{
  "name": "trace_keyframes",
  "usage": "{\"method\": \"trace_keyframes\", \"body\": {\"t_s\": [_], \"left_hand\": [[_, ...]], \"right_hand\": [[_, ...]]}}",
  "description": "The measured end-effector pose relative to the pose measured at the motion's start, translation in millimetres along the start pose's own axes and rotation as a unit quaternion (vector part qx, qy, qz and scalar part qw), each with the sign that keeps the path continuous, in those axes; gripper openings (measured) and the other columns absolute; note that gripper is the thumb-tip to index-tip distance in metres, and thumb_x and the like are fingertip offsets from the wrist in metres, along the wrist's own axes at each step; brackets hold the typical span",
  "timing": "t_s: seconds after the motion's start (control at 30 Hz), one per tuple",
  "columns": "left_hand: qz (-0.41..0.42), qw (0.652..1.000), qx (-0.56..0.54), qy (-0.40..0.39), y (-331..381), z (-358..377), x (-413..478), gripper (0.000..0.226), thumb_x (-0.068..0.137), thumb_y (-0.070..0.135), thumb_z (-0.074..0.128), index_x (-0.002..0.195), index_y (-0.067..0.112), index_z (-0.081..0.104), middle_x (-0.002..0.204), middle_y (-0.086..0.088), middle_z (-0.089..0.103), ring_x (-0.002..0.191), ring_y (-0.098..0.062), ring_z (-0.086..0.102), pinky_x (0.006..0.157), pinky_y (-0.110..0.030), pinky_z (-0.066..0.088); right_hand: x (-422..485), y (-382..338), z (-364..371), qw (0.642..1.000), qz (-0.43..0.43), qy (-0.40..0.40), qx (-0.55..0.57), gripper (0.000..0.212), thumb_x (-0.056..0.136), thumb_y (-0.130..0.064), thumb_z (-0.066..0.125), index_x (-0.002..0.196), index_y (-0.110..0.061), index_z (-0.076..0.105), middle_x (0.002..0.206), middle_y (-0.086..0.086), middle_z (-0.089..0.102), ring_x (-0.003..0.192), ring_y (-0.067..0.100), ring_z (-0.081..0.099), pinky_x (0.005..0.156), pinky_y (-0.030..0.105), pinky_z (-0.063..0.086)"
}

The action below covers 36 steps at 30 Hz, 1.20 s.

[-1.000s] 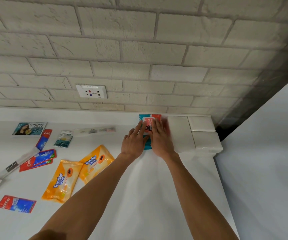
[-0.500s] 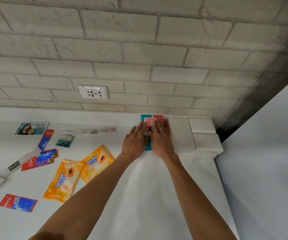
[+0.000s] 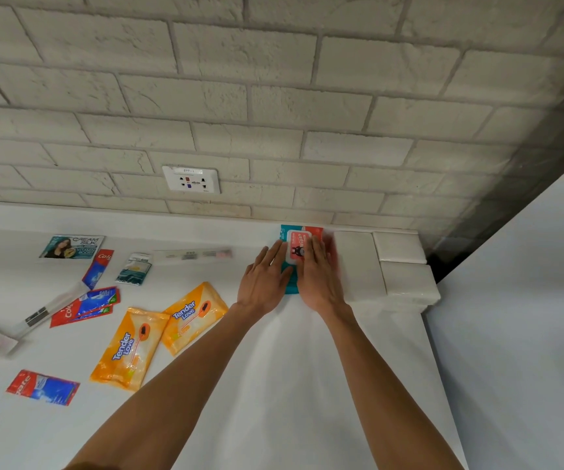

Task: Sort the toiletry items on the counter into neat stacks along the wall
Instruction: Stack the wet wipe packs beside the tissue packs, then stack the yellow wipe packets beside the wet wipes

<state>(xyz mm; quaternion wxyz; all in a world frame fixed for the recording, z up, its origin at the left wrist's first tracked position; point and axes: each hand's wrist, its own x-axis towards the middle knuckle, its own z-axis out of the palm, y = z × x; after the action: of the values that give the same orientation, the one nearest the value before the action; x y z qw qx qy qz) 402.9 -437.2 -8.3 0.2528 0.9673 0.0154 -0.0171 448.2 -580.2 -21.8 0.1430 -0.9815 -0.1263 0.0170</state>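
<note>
- The counter (image 3: 290, 385) runs along the brick wall (image 3: 273, 130), and I'm working at its far right end.
- White soft packs (image 3: 358, 266) fill that corner. They close off the right side, so I judge there is no room to slide anything that way.
- The wipes pack (image 3: 287, 232), teal and red, lies flat against the wall, just beside the white packs. I judge it light, squashy and slick-skinned, best taken by its long edges rather than the lid flap.
- My left hand (image 3: 263, 281) and right hand (image 3: 317, 278) lie flat on it with fingers straight, pressing and not gripping.
- Two orange packs (image 3: 127, 347) lie touching near my left forearm, probably just as floppy.
- Toothpaste sachets (image 3: 85, 305), a shampoo sachet (image 3: 71, 247) and a boxed toothbrush (image 3: 192, 254) lie scattered to the left, well apart from the stack. They look thin and slippery, so I'd pinch them at an edge.
</note>
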Motion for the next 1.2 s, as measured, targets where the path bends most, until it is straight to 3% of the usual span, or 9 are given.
{"method": "trace_keyframes", "body": {"t_s": [0.13, 0.23, 0.37, 0.57, 0.73, 0.83, 1.0, 1.2], "left_hand": [[-0.008, 1.0, -0.008, 0.028, -6.7, -9.8, -8.6, 0.06, 0.109, 0.052, 0.027, 0.164, 0.028, 0.016, 0.171, 0.007, 0.016, 0.158, -0.02, 0.012, 0.122, -0.049, 0.027], [-0.009, 0.997, -0.024, 0.069, -21.5, -20.9, -24.0, 0.056, 0.109, 0.045, 0.037, 0.16, 0.022, 0.032, 0.166, 0.0, 0.031, 0.155, -0.023, 0.025, 0.122, -0.046, 0.034], [-0.002, 0.99, -0.037, 0.135, -58.1, -32.2, -55.6, 0.049, 0.104, 0.028, 0.054, 0.15, 0.009, 0.049, 0.151, -0.012, 0.052, 0.142, -0.032, 0.045, 0.114, -0.043, 0.042], [-0.061, 0.992, -0.039, 0.107, -122.8, -38.4, -106.4, 0.044, 0.103, 0.021, 0.055, 0.145, 0.008, 0.051, 0.144, -0.013, 0.057, 0.134, -0.034, 0.051, 0.109, -0.042, 0.045], [-0.107, 0.993, -0.006, 0.056, -160.5, -41.5, -139.9, 0.041, 0.102, 0.021, 0.055, 0.142, 0.012, 0.055, 0.141, -0.011, 0.058, 0.127, -0.033, 0.057, 0.099, -0.047, 0.051], [-0.095, 0.995, 0.014, 0.029, -183.4, -46.4, -154.8, 0.04, 0.101, 0.026, 0.056, 0.14, 0.014, 0.055, 0.137, -0.011, 0.06, 0.12, -0.037, 0.06, 0.097, -0.047, 0.051], [-0.067, 0.996, 0.05, 0.007, -199.5, -53.0, -169.2, 0.046, 0.103, 0.031, 0.055, 0.147, 0.016, 0.053, 0.151, -0.006, 0.052, 0.133, -0.029, 0.053, 0.105, -0.046, 0.049], [-0.016, 0.997, 0.076, -0.028, -216.5, -53.9, -178.1, 0.046, 0.104, 0.033, 0.053, 0.149, 0.02, 0.051, 0.157, -0.003, 0.046, 0.148, -0.028, 0.039, 0.115, -0.051, 0.04]], "right_hand": [[-11.0, -14.2, -11.4, 0.999, -0.027, 0.018, 0.024, 0.085, 0.108, -0.029, 0.054, 0.167, -0.015, -0.005, 0.176, 0.003, -0.004, 0.162, 0.022, -0.008, 0.132, 0.046, 0.007], [-26.7, -36.6, -21.0, 0.993, -0.027, 0.045, 0.105, 0.063, 0.113, -0.03, 0.036, 0.168, -0.013, 0.01, 0.176, 0.004, 0.009, 0.162, 0.019, 0.005, 0.13, 0.041, 0.022], [-53.5, -74.4, -13.4, 0.985, -0.074, 0.11, 0.112, 0.05, 0.11, -0.021, 0.049, 0.156, -0.005, 0.043, 0.164, 0.014, 0.04, 0.155, 0.028, 0.033, 0.125, 0.041, 0.034], [-89.9, -125.0, 20.9, 0.988, -0.102, 0.004, 0.119, 0.051, 0.111, -0.027, 0.044, 0.159, -0.013, 0.039, 0.168, 0.007, 0.035, 0.157, 0.022, 0.029, 0.125, 0.034, 0.032], [-111.0, -163.3, 47.4, 0.986, -0.074, -0.067, 0.131, 0.044, 0.109, -0.026, 0.044, 0.152, -0.018, 0.045, 0.16, 0.005, 0.046, 0.139, 0.029, 0.052, 0.109, 0.041, 0.048], [-119.2, -188.3, 69.5, 0.985, -0.07, -0.09, 0.126, 0.046, 0.108, -0.027, 0.046, 0.154, -0.022, 0.043, 0.165, 0.003, 0.038, 0.138, 0.03, 0.053, 0.106, 0.043, 0.048], [-126.5, -202.9, 111.6, 0.986, -0.111, -0.085, 0.09, 0.05, 0.107, -0.027, 0.053, 0.155, -0.016, 0.047, 0.17, 0.017, 0.025, 0.156, 0.033, 0.031, 0.12, 0.046, 0.04], [-132.8, -202.5, 122.0, 0.994, -0.077, -0.022, 0.071, 0.043, 0.109, -0.04, 0.047, 0.141, -0.016, 0.063, 0.165, 0.012, 0.04, 0.15, 0.031, 0.042, 0.112, 0.047, 0.05]]}}
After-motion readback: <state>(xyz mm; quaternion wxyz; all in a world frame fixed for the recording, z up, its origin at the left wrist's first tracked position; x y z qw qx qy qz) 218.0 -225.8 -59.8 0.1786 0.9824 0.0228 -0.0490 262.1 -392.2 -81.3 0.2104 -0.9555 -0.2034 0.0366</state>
